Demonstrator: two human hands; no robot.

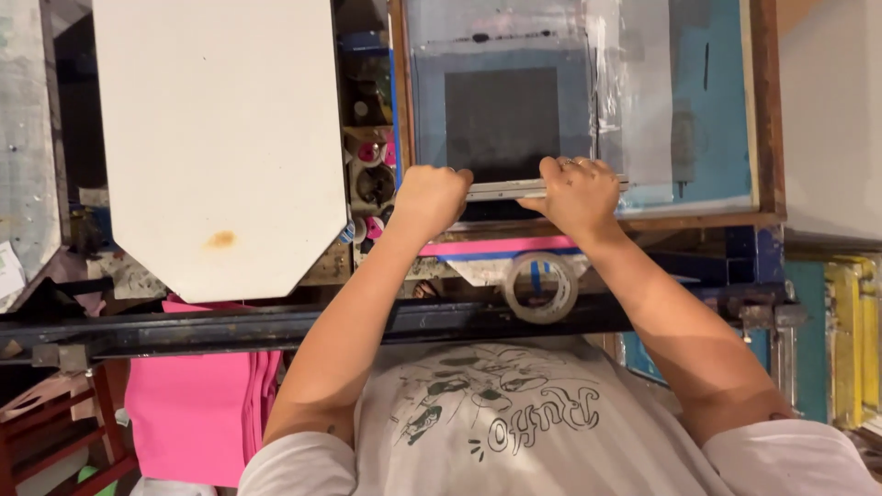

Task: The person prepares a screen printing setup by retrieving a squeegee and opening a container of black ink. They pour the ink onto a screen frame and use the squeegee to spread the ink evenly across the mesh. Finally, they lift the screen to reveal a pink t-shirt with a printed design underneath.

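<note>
From the head camera, both hands gripped a squeegee [514, 189] lying across the near end of a wooden-framed printing screen [588, 110]. The left hand [430, 200] and right hand [579, 195] sat well apart along its handle, fingers curled tight around it, likely to press evenly. Both forearms reached straight forward. A tape roll [540, 287] sat just below; a white platen [220, 138] stood to the left.
</note>
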